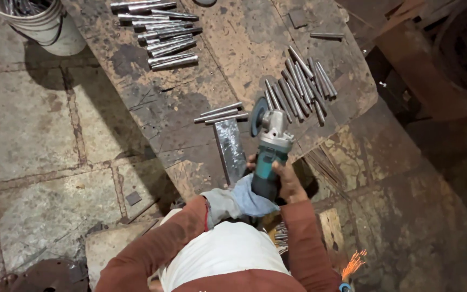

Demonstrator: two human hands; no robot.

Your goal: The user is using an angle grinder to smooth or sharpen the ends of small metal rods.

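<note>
Head view: both hands clasp an angle grinder over a scarred workbench, stone floor

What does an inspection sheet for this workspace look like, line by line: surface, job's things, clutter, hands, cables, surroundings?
Surface: worn, stained metal bench, scratched and rusty.
Job's things: teal angle grinder, disc over the bench; flat steel bar beside it; three short rods at the bar's far end.
Clutter: rod pile right of the grinder; second rod pile at the far edge; one stray rod.
Hands: left hand, gloved, and bare right hand both grip the grinder body.
Cables: nothing seen.
Surroundings: stone slab floor; white bucket holding metal pieces; orange sparks at lower right.
</note>
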